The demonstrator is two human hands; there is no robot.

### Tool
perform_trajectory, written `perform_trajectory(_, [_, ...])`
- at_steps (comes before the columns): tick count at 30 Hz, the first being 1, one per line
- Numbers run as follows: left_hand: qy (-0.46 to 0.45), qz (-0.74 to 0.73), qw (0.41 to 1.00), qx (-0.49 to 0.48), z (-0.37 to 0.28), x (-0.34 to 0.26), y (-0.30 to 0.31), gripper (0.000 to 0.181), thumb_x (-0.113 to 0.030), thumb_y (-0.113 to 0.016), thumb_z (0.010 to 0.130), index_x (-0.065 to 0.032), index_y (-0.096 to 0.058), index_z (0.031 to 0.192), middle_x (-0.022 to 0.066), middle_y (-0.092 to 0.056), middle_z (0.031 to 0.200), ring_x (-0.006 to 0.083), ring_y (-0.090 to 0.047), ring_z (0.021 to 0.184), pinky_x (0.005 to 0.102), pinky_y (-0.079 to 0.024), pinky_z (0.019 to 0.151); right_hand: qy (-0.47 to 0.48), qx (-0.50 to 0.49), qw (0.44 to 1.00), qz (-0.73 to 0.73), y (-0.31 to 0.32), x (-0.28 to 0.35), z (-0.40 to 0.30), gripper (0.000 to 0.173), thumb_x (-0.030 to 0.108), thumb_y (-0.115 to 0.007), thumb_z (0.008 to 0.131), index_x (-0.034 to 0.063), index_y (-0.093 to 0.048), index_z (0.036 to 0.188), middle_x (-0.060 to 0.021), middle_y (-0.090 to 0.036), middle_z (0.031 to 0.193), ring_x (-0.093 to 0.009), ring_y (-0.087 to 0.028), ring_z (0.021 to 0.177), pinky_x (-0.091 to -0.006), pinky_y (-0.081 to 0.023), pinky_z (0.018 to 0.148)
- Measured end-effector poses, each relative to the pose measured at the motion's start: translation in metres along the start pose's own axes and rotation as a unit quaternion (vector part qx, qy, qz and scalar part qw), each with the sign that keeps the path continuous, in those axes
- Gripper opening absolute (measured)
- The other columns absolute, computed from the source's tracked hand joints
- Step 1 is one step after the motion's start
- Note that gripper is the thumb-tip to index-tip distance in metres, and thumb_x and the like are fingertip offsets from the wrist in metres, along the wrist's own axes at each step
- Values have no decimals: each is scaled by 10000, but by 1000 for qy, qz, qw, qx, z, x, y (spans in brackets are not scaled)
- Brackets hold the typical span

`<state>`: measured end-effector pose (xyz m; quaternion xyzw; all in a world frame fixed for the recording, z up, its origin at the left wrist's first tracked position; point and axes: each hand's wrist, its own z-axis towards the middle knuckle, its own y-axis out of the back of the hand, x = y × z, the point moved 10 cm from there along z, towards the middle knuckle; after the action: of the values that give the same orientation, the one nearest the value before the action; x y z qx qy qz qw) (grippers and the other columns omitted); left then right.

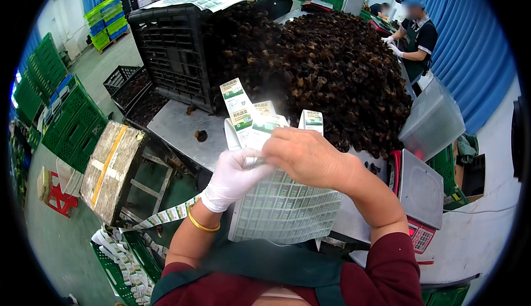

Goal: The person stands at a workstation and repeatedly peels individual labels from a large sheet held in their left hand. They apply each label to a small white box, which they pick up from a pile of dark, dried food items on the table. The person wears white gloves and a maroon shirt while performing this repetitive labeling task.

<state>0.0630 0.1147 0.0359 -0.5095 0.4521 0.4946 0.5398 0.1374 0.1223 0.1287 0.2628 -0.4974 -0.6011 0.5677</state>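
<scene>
My left hand point(229, 178), in a white glove, and my bare right hand point(309, 156) meet over the metal table, fingertips pinched together at a strip of printed labels point(237, 109). Both hands hold the labels; which fingers grip which piece is partly hidden. More label pieces stick up behind the fingers, and one curled label point(312, 121) stands to the right. Below the hands hangs a large sheet of small green and white labels point(286, 210). A long label strip point(170, 216) runs from near my left wrist down towards a green crate.
A big heap of dark wood ear fungus point(336, 69) covers the metal table point(178, 129), beside a tipped black crate point(174, 53). At right are a scale point(421, 190) and clear plastic containers point(433, 117). A gloved co-worker point(417, 36) stands beyond. Label strips fill a green crate point(143, 252).
</scene>
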Motion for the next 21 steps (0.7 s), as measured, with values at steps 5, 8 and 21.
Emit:
perform_trajectory(5, [-3, 24, 1000, 19, 2, 2, 0, 199, -54, -669, 791, 27, -662, 973, 8, -657, 868, 34, -553, 796, 202, -466, 692, -25, -32, 999, -16, -1, -7, -6, 49, 57, -592, 794, 38, -565, 830, -93, -536, 773, -283, -574, 677, -357, -467, 580])
perform_trajectory(8, [-10, 66, 998, 7, 1, 5, 6, 192, -50, -669, 795, 27, -662, 971, 20, -666, 877, 36, -553, 788, 206, -465, 676, -26, -44, 998, 45, 8, 8, -18, 52, 29, -594, 790, 24, -568, 834, -86, -556, 782, -236, -574, 638, -315, -461, 566])
perform_trajectory(21, [-315, 199, 927, 38, -29, -61, -17, 134, 55, -652, 718, 2, -638, 840, 146, -638, 950, 217, -636, 862, 292, -488, 734, -91, -140, 983, -78, 36, -33, -15, 616, 14, -632, 730, 153, -461, 1305, -143, -507, 1118, -227, -608, 681, -305, -504, 587])
